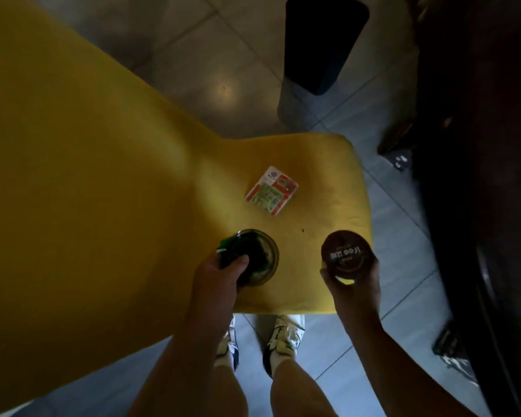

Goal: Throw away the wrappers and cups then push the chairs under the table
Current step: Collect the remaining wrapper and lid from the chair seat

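On the near corner of the yellow table (88, 191) my left hand (220, 275) grips a clear cup (260, 260) with a dark green wrapper (223, 248) tucked against it. My right hand (355, 284) holds a cup with a brown lid (345, 254) over the table's right edge. A red, white and green wrapper (272, 190) lies flat on the table beyond both hands.
A dark bin (322, 46) with an open top stands on the tiled floor past the table's far edge. A dark piece of furniture (478, 176) fills the right side. My legs and white shoes (285, 335) are below the table's near edge.
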